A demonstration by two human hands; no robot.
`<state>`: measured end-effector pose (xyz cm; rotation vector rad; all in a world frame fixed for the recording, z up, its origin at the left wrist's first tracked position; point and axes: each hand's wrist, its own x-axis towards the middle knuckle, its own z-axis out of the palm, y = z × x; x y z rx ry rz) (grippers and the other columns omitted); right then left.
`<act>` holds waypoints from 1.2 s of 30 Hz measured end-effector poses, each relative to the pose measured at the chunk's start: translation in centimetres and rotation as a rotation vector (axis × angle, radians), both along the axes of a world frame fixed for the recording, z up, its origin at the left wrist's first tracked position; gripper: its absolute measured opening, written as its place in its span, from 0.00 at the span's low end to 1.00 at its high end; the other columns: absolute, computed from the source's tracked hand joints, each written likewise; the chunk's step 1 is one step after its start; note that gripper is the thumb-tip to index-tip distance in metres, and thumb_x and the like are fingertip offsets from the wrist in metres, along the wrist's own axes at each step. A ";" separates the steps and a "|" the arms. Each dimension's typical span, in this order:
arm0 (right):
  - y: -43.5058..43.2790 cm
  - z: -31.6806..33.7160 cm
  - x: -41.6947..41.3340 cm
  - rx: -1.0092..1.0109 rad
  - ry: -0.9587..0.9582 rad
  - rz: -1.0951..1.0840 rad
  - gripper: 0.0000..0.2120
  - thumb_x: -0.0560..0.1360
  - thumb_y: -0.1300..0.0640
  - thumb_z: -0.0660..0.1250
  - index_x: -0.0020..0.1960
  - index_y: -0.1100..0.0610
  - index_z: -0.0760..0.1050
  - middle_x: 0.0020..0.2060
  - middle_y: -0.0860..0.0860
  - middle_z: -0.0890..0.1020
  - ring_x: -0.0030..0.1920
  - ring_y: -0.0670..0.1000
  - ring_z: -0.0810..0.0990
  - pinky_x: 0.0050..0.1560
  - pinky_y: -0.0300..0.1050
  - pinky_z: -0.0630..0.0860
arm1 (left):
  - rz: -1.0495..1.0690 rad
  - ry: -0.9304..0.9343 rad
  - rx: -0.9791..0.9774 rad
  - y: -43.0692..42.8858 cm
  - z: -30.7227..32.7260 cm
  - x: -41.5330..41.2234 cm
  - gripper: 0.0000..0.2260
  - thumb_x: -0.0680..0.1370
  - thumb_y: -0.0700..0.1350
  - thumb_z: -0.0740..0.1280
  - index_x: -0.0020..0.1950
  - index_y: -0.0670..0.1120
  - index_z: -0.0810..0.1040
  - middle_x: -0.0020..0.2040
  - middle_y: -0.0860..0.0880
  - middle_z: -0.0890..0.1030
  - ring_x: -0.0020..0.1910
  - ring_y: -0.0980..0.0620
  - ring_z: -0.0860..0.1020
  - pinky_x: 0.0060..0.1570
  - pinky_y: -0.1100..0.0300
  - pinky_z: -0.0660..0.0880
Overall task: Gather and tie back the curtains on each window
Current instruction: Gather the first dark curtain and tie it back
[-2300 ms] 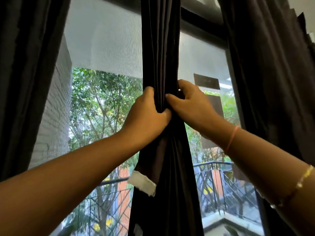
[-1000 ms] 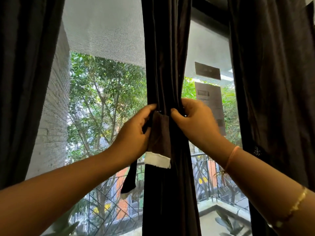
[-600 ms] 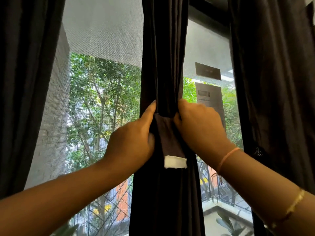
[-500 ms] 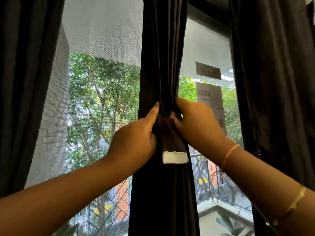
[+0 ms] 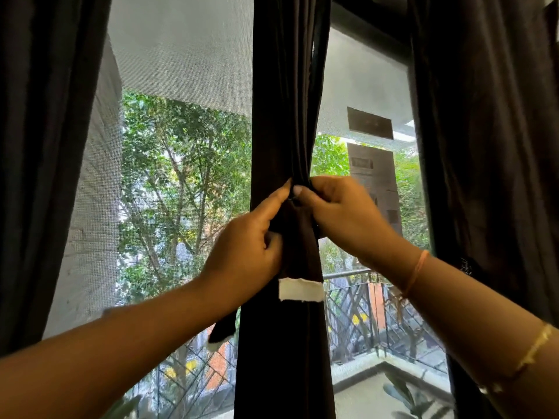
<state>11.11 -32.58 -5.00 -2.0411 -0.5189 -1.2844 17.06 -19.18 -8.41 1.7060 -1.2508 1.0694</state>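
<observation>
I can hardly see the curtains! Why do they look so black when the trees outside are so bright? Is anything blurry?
Head view: daylight comes through the window behind, so the middle curtain and side curtains look nearly black, only the white end of the tie showing clearly; head view: the right hand is a little smeared by motion, the left hand less so.

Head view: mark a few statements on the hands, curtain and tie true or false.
1. The left hand and right hand meet on the middle curtain. True.
2. The tie has a white tip. True.
3. The middle curtain hangs spread out flat. False: it is gathered into a narrow column.
4. The right hand hangs free. False: it pinches the tie.
</observation>
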 end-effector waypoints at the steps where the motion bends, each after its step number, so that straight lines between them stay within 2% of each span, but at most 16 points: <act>1: 0.1 0.0 -0.1 0.016 0.002 0.010 0.21 0.78 0.51 0.62 0.42 0.71 0.74 0.36 0.69 0.78 0.37 0.63 0.79 0.41 0.62 0.76 | -0.024 0.007 -0.004 -0.1 0.0 0.1 0.29 0.72 0.42 0.56 0.64 0.71 0.56 0.46 0.34 0.81 0.37 0.42 0.79 0.39 0.49 0.77; 4: 0.4 -0.1 -0.4 0.027 -0.011 -0.022 0.28 0.75 0.44 0.64 0.36 0.71 0.70 0.27 0.59 0.69 0.29 0.53 0.68 0.33 0.49 0.65 | -0.053 0.045 0.000 -0.4 0.0 0.4 0.31 0.77 0.36 0.60 0.68 0.67 0.58 0.50 0.34 0.80 0.48 0.35 0.79 0.49 0.37 0.75; 7: 0.5 0.0 -0.3 0.027 -0.006 -0.049 0.26 0.76 0.47 0.64 0.35 0.71 0.69 0.28 0.59 0.68 0.30 0.53 0.66 0.33 0.51 0.63 | -0.052 0.029 0.005 -0.4 -0.2 0.9 0.27 0.75 0.39 0.58 0.71 0.60 0.63 0.50 0.37 0.81 0.47 0.36 0.80 0.48 0.38 0.76; 9: 0.3 0.0 -0.2 0.022 -0.020 -0.088 0.23 0.77 0.50 0.63 0.32 0.66 0.67 0.26 0.58 0.66 0.29 0.53 0.64 0.32 0.50 0.61 | -0.044 0.021 -0.010 -0.5 -0.3 0.8 0.27 0.71 0.41 0.56 0.69 0.56 0.66 0.51 0.41 0.82 0.47 0.39 0.81 0.50 0.42 0.77; 11: 0.1 0.0 -0.1 0.003 -0.047 -0.148 0.21 0.77 0.52 0.63 0.30 0.61 0.65 0.24 0.55 0.64 0.27 0.51 0.62 0.31 0.45 0.57 | -0.072 0.054 -0.014 -0.4 -0.1 0.6 0.25 0.69 0.41 0.56 0.66 0.55 0.69 0.55 0.49 0.81 0.53 0.46 0.80 0.56 0.52 0.76; 13: 0.0 0.1 0.0 -0.006 -0.050 -0.172 0.21 0.78 0.53 0.63 0.31 0.64 0.67 0.24 0.57 0.66 0.27 0.52 0.64 0.30 0.46 0.60 | -0.133 0.095 -0.017 -0.3 0.4 0.4 0.18 0.71 0.41 0.58 0.58 0.58 0.71 0.55 0.54 0.79 0.56 0.53 0.78 0.58 0.62 0.74; 14: -0.1 0.2 0.0 0.002 -0.042 -0.156 0.21 0.78 0.53 0.63 0.32 0.67 0.68 0.25 0.61 0.68 0.28 0.55 0.66 0.31 0.48 0.65 | -0.163 0.118 -0.035 -0.3 0.9 0.3 0.14 0.74 0.41 0.60 0.54 0.59 0.73 0.53 0.53 0.79 0.54 0.52 0.78 0.58 0.60 0.73; 16: -0.3 0.2 0.0 0.038 -0.027 -0.067 0.23 0.77 0.52 0.64 0.36 0.72 0.70 0.30 0.69 0.72 0.31 0.58 0.70 0.36 0.59 0.74 | -0.199 0.185 -0.127 -0.5 2.2 -0.1 0.07 0.75 0.44 0.63 0.45 0.57 0.76 0.47 0.49 0.80 0.48 0.49 0.78 0.54 0.53 0.74; 19: -0.4 0.0 0.0 0.121 -0.018 0.056 0.28 0.76 0.46 0.63 0.43 0.75 0.72 0.40 0.73 0.76 0.40 0.67 0.79 0.42 0.69 0.73 | -0.126 0.252 -0.307 -1.1 4.5 -0.7 0.08 0.74 0.51 0.68 0.37 0.51 0.76 0.34 0.56 0.78 0.33 0.61 0.76 0.38 0.63 0.73; 21: -0.4 0.0 0.0 0.169 -0.035 0.109 0.27 0.77 0.46 0.61 0.46 0.74 0.73 0.45 0.74 0.76 0.48 0.71 0.77 0.45 0.71 0.73 | -0.054 0.209 -0.329 -1.6 5.5 -1.4 0.08 0.72 0.52 0.70 0.37 0.52 0.74 0.34 0.59 0.77 0.30 0.69 0.75 0.29 0.76 0.69; 22: -0.3 0.0 -0.1 0.193 -0.052 0.136 0.27 0.78 0.46 0.60 0.47 0.74 0.74 0.45 0.74 0.76 0.49 0.72 0.76 0.46 0.71 0.72 | -0.028 0.183 -0.326 -1.6 5.8 -1.6 0.08 0.71 0.52 0.71 0.38 0.53 0.73 0.34 0.60 0.76 0.30 0.72 0.74 0.29 0.78 0.68; 25: 0.0 -0.3 -0.5 0.240 -0.083 0.177 0.34 0.74 0.39 0.56 0.47 0.75 0.71 0.46 0.75 0.74 0.50 0.73 0.74 0.47 0.72 0.71 | 0.054 0.106 -0.295 -1.7 5.9 -2.0 0.08 0.70 0.47 0.72 0.44 0.52 0.74 0.35 0.61 0.76 0.31 0.69 0.75 0.29 0.78 0.67; 27: -0.1 -0.5 -0.6 0.246 -0.095 0.184 0.37 0.74 0.37 0.54 0.49 0.76 0.69 0.47 0.75 0.73 0.50 0.73 0.73 0.46 0.72 0.71 | 0.050 0.042 -0.297 -1.7 5.4 -2.1 0.13 0.71 0.44 0.71 0.53 0.51 0.73 0.38 0.60 0.78 0.32 0.64 0.77 0.31 0.73 0.71; 30: -0.4 -0.7 -0.4 0.254 -0.127 0.196 0.30 0.79 0.45 0.56 0.48 0.75 0.71 0.45 0.74 0.75 0.46 0.71 0.77 0.46 0.69 0.72 | 0.024 -0.101 -0.293 -1.6 4.5 -2.6 0.20 0.71 0.40 0.71 0.58 0.53 0.69 0.45 0.58 0.78 0.31 0.59 0.79 0.30 0.71 0.72; 32: -0.5 -0.7 -0.2 0.288 -0.118 0.207 0.24 0.78 0.48 0.61 0.45 0.71 0.75 0.42 0.70 0.78 0.42 0.62 0.80 0.46 0.66 0.75 | 0.060 -0.144 -0.286 -1.5 4.3 -2.9 0.16 0.71 0.40 0.70 0.54 0.54 0.72 0.46 0.57 0.78 0.31 0.58 0.78 0.31 0.72 0.71; 36: -0.3 -0.9 0.0 0.278 -0.137 0.157 0.11 0.75 0.49 0.66 0.48 0.55 0.81 0.41 0.51 0.84 0.45 0.51 0.82 0.51 0.58 0.78 | 0.054 -0.032 -0.329 -1.7 4.6 -3.3 0.03 0.75 0.44 0.68 0.42 0.52 0.79 0.30 0.57 0.78 0.28 0.64 0.76 0.28 0.74 0.69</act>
